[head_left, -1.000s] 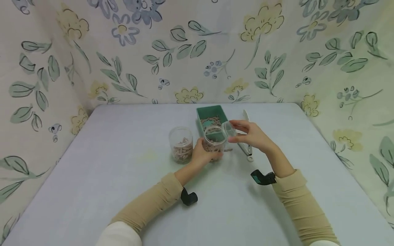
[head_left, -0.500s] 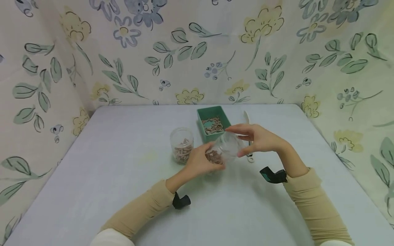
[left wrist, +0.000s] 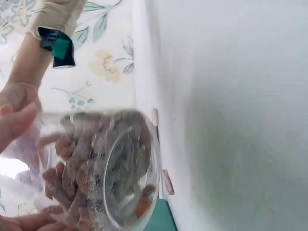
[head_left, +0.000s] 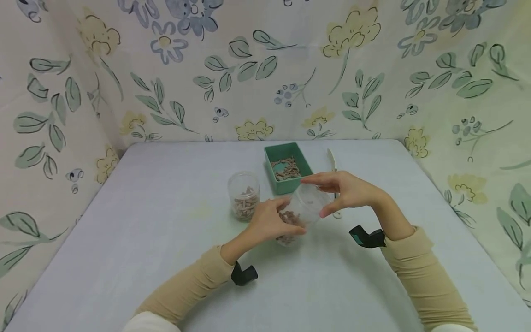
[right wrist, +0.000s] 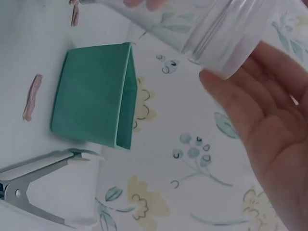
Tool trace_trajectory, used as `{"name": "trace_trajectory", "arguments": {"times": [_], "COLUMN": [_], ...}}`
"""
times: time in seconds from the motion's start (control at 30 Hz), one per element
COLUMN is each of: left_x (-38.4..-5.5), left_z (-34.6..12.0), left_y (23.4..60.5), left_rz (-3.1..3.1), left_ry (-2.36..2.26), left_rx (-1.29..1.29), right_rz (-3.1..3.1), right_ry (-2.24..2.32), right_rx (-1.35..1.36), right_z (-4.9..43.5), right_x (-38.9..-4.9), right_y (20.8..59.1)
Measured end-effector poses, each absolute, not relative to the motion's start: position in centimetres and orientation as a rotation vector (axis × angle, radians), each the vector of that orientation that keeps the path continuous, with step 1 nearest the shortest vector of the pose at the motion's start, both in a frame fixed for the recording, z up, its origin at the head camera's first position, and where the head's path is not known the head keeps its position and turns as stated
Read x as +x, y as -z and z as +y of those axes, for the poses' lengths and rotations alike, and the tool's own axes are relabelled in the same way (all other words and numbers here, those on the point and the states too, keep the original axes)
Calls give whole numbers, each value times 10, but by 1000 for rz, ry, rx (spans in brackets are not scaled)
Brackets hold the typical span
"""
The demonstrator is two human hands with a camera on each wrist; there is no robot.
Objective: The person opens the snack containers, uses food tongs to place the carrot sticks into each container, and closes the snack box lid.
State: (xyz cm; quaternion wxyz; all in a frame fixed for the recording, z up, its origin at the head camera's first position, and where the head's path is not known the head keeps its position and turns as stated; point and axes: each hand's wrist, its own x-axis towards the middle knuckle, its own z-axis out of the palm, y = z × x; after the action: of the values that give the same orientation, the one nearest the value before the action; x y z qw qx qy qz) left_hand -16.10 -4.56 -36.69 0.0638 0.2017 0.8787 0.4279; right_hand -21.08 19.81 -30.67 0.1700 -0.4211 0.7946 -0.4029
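A clear jar (head_left: pixel 305 210), partly filled with brown dried-meat strips, is tilted with its mouth to the upper right. My left hand (head_left: pixel 269 219) grips it low around the side, and the strips (left wrist: pixel 79 168) have slid against its wall and base. Over the mouth sits a clear lid (right wrist: pixel 236 53). My right hand (head_left: pixel 350 189) spans this lid, with the thumb at one edge and the fingers at the opposite one. Just left of the left hand stands a second clear jar (head_left: pixel 244 184), upright and holding similar strips.
Behind the held jar is a green rectangular box (head_left: pixel 290 186) with more strips inside. Tongs (right wrist: pixel 29 178) lie to its right, partly hidden by the right hand in the head view. A loose strip (right wrist: pixel 32 96) lies on the white table (head_left: pixel 166 221).
The jar has gone from upright to tilted and has shifted toward me. The lid, earlier held apart beside the rim, is now over the mouth. My right hand has moved right and slightly down.
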Motion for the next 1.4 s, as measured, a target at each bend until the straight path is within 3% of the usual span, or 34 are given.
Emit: {"name": "trace_trajectory", "arguments": {"times": [0.27,0.6,0.9,1.17,1.4], "left_x": [-165,-165,-168,-170,-173], "left_z": [-52,-45,-50,-46,-48], "left_y": [362,367,366,370,370], "left_rz": [2362,2616,2264,2407,2338], "left_ry": [-1396,-1425,-1613,-1651,-1640], "left_rx": [623,476,464,350,420], "right_rz": [2147,2631,2196,2521,2284], "right_ry": [1129,970,1224,1122,1229], "right_rx": [-1293,-807,-1119,-862,-997], "right_z": [201,180,194,181,191], "right_x": [-210,-195,-209,-201,-206], "right_y": [302,301,308,311,306]}}
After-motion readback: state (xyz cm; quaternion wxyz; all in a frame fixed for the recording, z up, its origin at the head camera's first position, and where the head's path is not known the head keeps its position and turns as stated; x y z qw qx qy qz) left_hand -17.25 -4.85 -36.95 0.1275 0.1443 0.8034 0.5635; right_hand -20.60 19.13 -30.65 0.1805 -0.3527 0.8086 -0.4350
